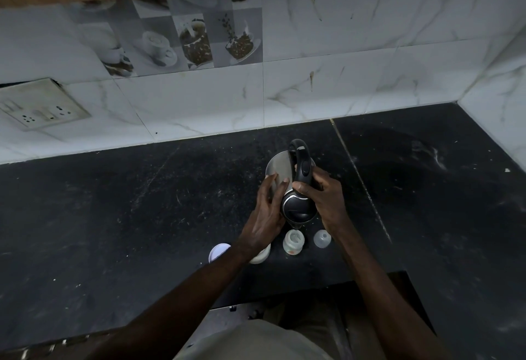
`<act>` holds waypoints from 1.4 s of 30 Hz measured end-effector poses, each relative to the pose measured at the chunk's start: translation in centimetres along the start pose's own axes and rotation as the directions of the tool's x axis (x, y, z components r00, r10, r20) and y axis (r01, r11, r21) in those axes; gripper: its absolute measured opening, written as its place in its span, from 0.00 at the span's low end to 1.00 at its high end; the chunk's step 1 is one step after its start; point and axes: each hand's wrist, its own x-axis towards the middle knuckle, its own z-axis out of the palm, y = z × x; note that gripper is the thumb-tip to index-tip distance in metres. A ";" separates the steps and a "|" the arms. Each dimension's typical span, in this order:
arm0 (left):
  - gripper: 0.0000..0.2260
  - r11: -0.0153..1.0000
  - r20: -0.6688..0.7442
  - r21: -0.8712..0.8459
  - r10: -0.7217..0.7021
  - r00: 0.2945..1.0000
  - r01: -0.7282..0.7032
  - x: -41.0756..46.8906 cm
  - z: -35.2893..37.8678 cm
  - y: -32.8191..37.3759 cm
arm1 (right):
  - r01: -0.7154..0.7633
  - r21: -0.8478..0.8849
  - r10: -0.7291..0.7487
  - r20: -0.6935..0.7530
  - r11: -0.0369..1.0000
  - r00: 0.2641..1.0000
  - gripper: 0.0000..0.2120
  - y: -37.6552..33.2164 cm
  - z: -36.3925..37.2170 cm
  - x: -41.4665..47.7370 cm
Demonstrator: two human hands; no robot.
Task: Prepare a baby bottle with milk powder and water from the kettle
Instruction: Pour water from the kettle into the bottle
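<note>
A steel kettle (277, 170) with a black lid and handle is tipped toward me, its spout just above the open mouth of a small clear baby bottle (293, 243) that stands upright on the black counter (142, 217). My right hand (321, 197) grips the black handle. My left hand (269, 211) presses flat against the kettle's steel side. A clear bottle cap (322, 238) stands to the right of the bottle. A white container (260, 257), partly hidden under my left wrist, stands to the bottle's left, with a white round lid (217, 251) beside it.
A marble-tiled wall (341, 80) backs the counter and turns a corner at the right. A switch and socket plate (39, 106) is on the wall at the left. The counter's front edge has a cut-out just below the bottle.
</note>
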 end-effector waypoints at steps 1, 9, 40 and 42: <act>0.47 1.000 0.001 -0.001 -0.001 1.000 0.001 0.0 0.0 0.0 | 0.005 -0.005 -0.005 -0.003 1.000 1.000 0.21 0.0 0.0 0.0; 0.48 1.000 0.002 -0.003 -0.002 1.000 0.002 0.4 -0.3 -0.1 | -0.001 -0.010 0.001 -0.005 1.000 1.000 0.18 0.0 -0.1 0.4; 0.48 1.000 -0.029 0.008 0.004 1.000 -0.003 1.0 -0.4 0.3 | 0.035 0.012 -0.036 0.018 0.999 0.999 0.15 -1.2 0.0 0.9; 0.49 1.000 -0.029 0.007 -0.001 1.000 0.001 1.0 -0.5 0.3 | 0.040 0.007 -0.040 0.012 0.999 0.999 0.16 -0.9 0.0 0.9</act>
